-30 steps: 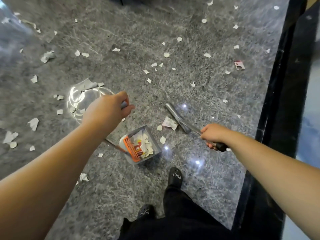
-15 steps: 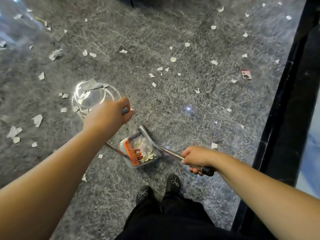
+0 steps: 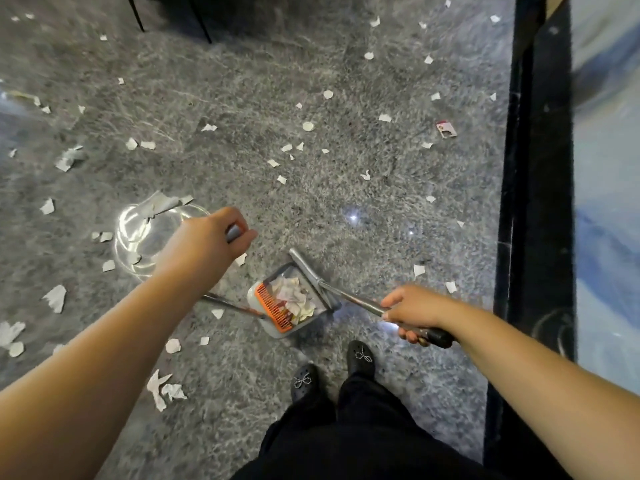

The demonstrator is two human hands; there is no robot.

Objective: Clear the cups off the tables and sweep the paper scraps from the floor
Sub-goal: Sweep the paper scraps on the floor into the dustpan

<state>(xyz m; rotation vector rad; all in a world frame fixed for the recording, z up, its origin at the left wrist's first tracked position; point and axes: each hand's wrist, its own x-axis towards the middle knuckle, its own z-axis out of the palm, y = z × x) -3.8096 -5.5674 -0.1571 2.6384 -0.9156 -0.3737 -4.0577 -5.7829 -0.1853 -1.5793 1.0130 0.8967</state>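
Sweeping step in hand; no cups and no table top fall within view, so that half of the task cannot be assessed here.

The left hand (image 3: 204, 247) is curled round the top of the dustpan's long handle, and the grey dustpan (image 3: 287, 301) sits on the floor just ahead of the person's shoes (image 3: 360, 355). An orange comb strip (image 3: 273, 308) runs along the pan's near edge. The right hand (image 3: 414, 311) grips the metal broom handle (image 3: 353, 301) near its black end grip. The broom head (image 3: 311, 275) lies across the mouth of the pan, touching its far edge. A heap of collected scraps (image 3: 294, 299) already fills much of the pan.

Judgement: one pass is ending at the pan, and the floor is far from done. Paper scraps (image 3: 282, 180) lie scattered across the floor ahead, with larger torn pieces (image 3: 69, 157) to the left and more close by the left arm. A red-printed scrap (image 3: 446, 129) lies apart to the right. The next move calls for reaching the broom out beyond the nearest cluster and drawing it back toward the pan, or shifting the pan closer first.

The floor (image 3: 346, 81) is polished grey speckled stone, reflecting ceiling lights. A black border strip (image 3: 540, 168) runs down the right side. Thin dark furniture legs (image 3: 202, 22) stand at the top.
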